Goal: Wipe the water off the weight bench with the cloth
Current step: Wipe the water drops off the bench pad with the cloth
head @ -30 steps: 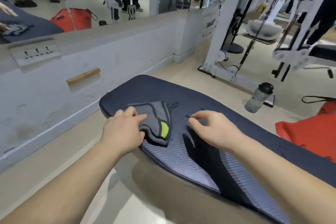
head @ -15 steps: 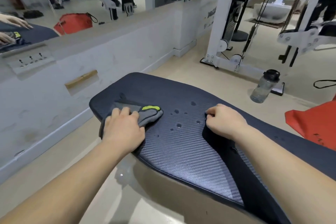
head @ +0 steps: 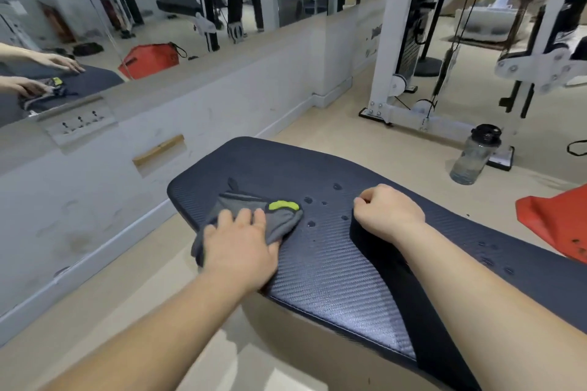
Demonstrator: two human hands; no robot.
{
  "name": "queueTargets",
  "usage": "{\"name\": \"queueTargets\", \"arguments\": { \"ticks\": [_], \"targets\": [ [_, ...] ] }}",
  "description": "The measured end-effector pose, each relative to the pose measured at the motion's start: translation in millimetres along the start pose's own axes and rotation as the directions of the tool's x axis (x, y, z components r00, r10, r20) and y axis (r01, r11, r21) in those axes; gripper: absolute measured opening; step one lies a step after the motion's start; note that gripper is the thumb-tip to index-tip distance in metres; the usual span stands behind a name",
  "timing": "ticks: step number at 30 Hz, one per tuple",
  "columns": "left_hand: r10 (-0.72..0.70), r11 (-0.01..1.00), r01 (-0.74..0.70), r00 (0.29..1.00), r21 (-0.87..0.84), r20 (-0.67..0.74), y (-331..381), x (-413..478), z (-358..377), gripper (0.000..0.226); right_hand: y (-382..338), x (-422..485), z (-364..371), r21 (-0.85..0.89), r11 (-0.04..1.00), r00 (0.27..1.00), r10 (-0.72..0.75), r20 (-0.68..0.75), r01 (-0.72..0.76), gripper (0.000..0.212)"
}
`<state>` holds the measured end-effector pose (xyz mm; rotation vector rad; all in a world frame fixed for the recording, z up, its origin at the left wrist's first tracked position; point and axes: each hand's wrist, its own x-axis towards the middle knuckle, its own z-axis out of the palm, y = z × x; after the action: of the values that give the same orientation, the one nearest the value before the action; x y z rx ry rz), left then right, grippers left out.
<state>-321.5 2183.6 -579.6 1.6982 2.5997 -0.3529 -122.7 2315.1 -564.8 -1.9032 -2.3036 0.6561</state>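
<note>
- Head view: a dark navy padded weight bench with a woven, carbon-look cover (head: 333, 263) runs from the middle of the frame toward the lower right, its rounded end pointing at the mirrored wall
- The left hand (head: 238, 247) lies flat, palm down, on a folded grey microfibre cloth with a lime-green tab (head: 263, 216); the fingers are spread and pressing on the cloth, not wrapped around it
- The cloth sits near the bench's rounded end, its lower left corner hanging just over the edge
- The right hand (head: 386, 214) is curled into a loose fist with nothing in it, knuckles resting on the bench to steady it
- Water droplets (head: 309, 223) bead on the cover between the two hands, just beside the cloth's green tab; a few more droplets (head: 486, 259) lie further along, beside the right forearm
- The step in hand looks to be the first sweep, with most of the water not yet wiped
- To do it well, keep the palm flat with even pressure and draw the cloth straight across the droplets toward the right hand, so the leading edge soaks rather than pushes the beads ahead
- Overlapping passes should suit the textured weave, and the right hand will likely need to lift clear
- A clear plastic water bottle with a black lid (head: 475, 154) stands on the floor, well apart
</note>
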Motion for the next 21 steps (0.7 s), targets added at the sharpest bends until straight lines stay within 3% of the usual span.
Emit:
{"name": "queueTargets", "arguments": {
  "ticks": [5, 7, 11, 14, 17, 21],
  "targets": [
    [0.302, 0.952, -0.300, 0.953, 0.056, -0.033, 8, -35, -2, 0.073, -1, 10, 3, -0.017, 1.000, 0.999, 0.017, -0.041, -0.018, 0.034],
    [0.236, 0.971, -0.234, 0.971, 0.043, -0.031, -12, -2, 3, 0.069, -1, 14, 4, -0.027, 0.999, 0.997, 0.021, -0.080, -0.023, 0.037],
    [-0.094, 0.992, 0.095, 0.995, -0.079, 0.015, -2, 38, 1, 0.070, 2, 16, 9, 0.010, 1.000, 0.993, 0.006, -0.116, -0.005, 0.040],
    [0.017, 0.999, -0.016, 1.000, -0.048, 0.017, 27, 10, -4, 0.077, 3, 16, 13, 0.018, 1.000, 0.994, -0.019, -0.103, 0.021, 0.042],
    [0.177, 0.982, -0.174, 0.983, -0.074, 0.038, 19, -8, -8, 0.070, 3, 18, 11, 0.027, 0.999, 0.997, -0.018, -0.074, 0.020, 0.039],
    [0.029, 0.990, -0.029, 1.000, -0.136, 0.004, 3, 57, -11, 0.053, 5, 20, 10, 0.045, 0.998, 0.997, -0.032, -0.068, 0.035, 0.037]
  ]
}}
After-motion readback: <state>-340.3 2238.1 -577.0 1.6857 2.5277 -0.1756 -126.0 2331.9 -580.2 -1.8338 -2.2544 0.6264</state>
